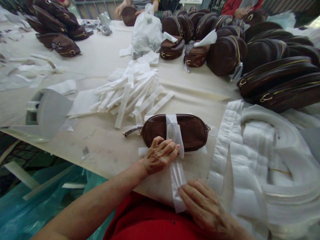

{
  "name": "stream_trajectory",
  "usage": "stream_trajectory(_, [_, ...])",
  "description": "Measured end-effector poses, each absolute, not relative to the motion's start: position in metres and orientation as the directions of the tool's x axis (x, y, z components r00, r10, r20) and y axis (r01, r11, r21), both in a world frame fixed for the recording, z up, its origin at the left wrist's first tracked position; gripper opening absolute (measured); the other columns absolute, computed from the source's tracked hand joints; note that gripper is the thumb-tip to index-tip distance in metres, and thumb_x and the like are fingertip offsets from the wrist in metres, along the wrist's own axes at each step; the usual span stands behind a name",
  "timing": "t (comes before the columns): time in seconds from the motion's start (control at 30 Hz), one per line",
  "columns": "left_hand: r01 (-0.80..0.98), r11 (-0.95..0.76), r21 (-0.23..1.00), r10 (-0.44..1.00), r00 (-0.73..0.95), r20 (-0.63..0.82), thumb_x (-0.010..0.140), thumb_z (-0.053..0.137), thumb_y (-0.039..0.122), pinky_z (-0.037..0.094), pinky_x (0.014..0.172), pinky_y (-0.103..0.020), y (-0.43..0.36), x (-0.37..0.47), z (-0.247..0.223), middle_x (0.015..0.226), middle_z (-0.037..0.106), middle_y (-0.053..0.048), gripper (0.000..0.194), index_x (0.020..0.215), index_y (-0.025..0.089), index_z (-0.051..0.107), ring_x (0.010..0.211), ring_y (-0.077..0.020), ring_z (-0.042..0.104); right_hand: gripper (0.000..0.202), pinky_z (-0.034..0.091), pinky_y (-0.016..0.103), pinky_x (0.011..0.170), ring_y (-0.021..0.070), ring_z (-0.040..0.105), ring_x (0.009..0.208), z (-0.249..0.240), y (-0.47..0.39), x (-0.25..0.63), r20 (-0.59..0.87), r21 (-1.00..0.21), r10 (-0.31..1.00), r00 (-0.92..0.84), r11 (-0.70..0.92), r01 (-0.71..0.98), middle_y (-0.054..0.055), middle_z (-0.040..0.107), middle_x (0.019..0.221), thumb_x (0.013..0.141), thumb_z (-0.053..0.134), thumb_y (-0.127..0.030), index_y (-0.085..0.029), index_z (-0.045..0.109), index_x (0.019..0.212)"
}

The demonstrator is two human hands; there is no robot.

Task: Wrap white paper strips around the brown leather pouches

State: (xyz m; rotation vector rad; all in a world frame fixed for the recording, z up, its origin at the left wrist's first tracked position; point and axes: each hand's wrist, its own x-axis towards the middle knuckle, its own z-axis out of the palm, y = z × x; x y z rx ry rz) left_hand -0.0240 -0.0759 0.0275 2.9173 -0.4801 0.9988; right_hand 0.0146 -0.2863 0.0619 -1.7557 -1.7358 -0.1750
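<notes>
A dark brown oval leather bag point(193, 131) lies on the table in front of me, its zip pull sticking out to the left. A translucent white plastic strip point(171, 119) runs over its middle and down toward the table's near edge. My left hand point(161, 154) is closed at the bag's lower edge, fingers curled and pressed onto the strip. Closer to me, my right hand point(203, 203) pinches the strip's lower part from the right side; its thumb is partly hidden. White material shows under the bag's lower edge.
A pile of white strips point(135, 90) lies beyond the bag. Rolled clear plastic pouches point(260, 140) sit at right. Many brown bags point(225, 55) stand behind, others point(66, 45) at far left. A tape dispenser point(46, 113) is at left. A co-worker's hand point(121, 10) holds a brown piece.
</notes>
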Motion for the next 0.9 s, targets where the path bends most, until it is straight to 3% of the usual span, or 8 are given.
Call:
stream_trajectory(0.27, [-0.312, -0.945, -0.100, -0.306, 0.732, 0.608, 0.089, 0.055, 0.013, 0.036, 0.082, -0.035, -0.077, -0.024, 0.027, 0.088, 0.063, -0.004, 0.021, 0.109, 0.008, 0.054, 0.097, -0.0178, 0.058, 0.026, 0.052, 0.031, 0.067, 0.0183, 0.062, 0.067, 0.088, -0.286, 0.023, 0.478, -0.340, 0.875, 0.082, 0.098, 0.935, 0.007, 0.066, 0.069, 0.091, 0.039, -0.008, -0.013, 0.065, 0.091])
stream_trajectory(0.43, [-0.347, -0.935, -0.075, -0.321, 0.739, 0.592, 0.089, 0.054, 0.011, 0.038, 0.079, -0.035, -0.077, -0.025, 0.028, 0.089, 0.062, -0.005, 0.022, 0.110, 0.006, 0.054, 0.097, -0.0184, 0.057, 0.023, 0.052, 0.029, 0.068, 0.0177, 0.061, 0.073, 0.103, -0.268, 0.054, 0.561, -0.417, 0.819, 0.121, 0.153, 0.896, 0.007, 0.066, 0.076, 0.088, 0.043, -0.006, -0.014, 0.063, 0.098])
stream_trajectory(0.67, [-0.406, -0.908, 0.104, -0.272, 0.760, 0.591, 0.089, 0.040, 0.008, 0.042, 0.080, -0.035, -0.072, -0.027, 0.028, 0.092, 0.063, -0.009, 0.019, 0.100, 0.008, 0.056, 0.101, -0.0216, 0.057, 0.019, 0.049, 0.025, 0.061, 0.0143, 0.055, 0.070, 0.103, -0.216, 0.113, 0.593, -0.468, 0.790, 0.157, 0.179, 0.865, 0.005, 0.061, 0.073, 0.083, 0.051, -0.002, -0.015, 0.064, 0.086])
stream_trajectory(0.9, [-0.451, -0.870, 0.198, -0.245, 0.745, 0.621, 0.082, 0.041, 0.011, 0.050, 0.081, -0.036, -0.067, -0.030, 0.022, 0.102, 0.064, -0.016, 0.027, 0.100, 0.003, 0.059, 0.109, -0.0267, 0.056, 0.016, 0.050, 0.021, 0.061, 0.0119, 0.059, 0.069, 0.072, -0.185, 0.144, 0.518, -0.565, 0.813, 0.266, 0.091, 0.820, 0.002, 0.061, 0.075, 0.085, 0.054, -0.010, -0.019, 0.066, 0.079])
